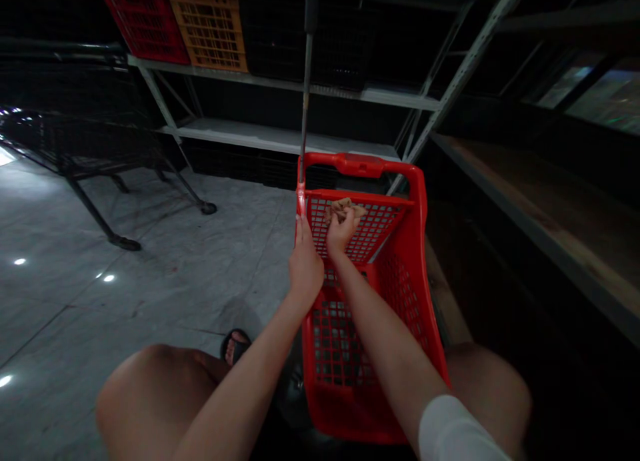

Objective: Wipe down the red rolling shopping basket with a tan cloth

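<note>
A red plastic rolling shopping basket with grid walls stands between my knees, its open top facing me. My left hand grips the basket's left rim, fingers pointing away along the edge. Reaching inside, my right hand is closed on a crumpled brown cloth. The cloth touches the far grid wall just below the basket's moulded handle. A long thin metal pull rod with a dark grip rises from the basket's far left corner.
Behind the basket stands a metal shelf rack holding a red crate and a yellow crate. A dark wheeled cart is at the left on grey floor tiles. A wooden ledge runs along the right.
</note>
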A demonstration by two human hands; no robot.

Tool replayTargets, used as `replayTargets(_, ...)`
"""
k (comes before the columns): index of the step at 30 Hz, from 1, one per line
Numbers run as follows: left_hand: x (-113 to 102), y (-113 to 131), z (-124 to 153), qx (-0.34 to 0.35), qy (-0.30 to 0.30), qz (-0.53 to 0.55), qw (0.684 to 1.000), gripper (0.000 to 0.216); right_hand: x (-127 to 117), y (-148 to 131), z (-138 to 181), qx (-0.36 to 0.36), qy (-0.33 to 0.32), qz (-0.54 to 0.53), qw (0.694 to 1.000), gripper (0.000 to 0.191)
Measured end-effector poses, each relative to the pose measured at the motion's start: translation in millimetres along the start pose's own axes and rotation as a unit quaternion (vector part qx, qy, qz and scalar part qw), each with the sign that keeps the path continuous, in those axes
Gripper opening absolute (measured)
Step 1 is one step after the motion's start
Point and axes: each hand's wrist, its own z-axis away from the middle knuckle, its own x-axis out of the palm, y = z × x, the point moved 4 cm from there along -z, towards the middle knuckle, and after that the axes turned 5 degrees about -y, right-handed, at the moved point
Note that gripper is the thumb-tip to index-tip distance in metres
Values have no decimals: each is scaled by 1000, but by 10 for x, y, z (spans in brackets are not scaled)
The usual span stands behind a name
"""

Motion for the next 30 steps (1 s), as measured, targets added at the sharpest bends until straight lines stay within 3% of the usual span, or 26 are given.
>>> replayTargets(6,24,19,14,29,-2,15,999,96,-882,438,-367,137,203,0,970,28)
replayTargets(8,34,22,24,29,1,16,999,96,-1009,474,-456,138,223,8,965,29)
replayTargets(10,47,20,29,22,0,15,1000,95,-982,399,-494,110,213,9,971,28)
replayTargets(13,65,-5,16,25,-1,22,999,93,-678,132,-394,26,134,14,991,25)
replayTargets(15,75,-37,-4,39,5,34,999,89,-339,-80,-219,-60,-5,25,998,25)
replayTargets(18,87,-99,-33,53,13,55,997,81,104,-288,114,-166,-222,28,960,27)
replayTargets(20,93,-126,-41,54,18,63,996,78,207,-320,201,-182,-277,60,942,28)
replayTargets(23,97,-124,-41,59,23,58,996,82,134,-339,61,-219,-322,179,903,30)
replayTargets(27,90,-88,-41,64,20,49,997,84,-204,-464,-280,-393,-389,294,779,34)
replayTargets(30,85,-82,-49,52,15,49,997,83,-568,-464,-485,-464,-393,370,702,35)
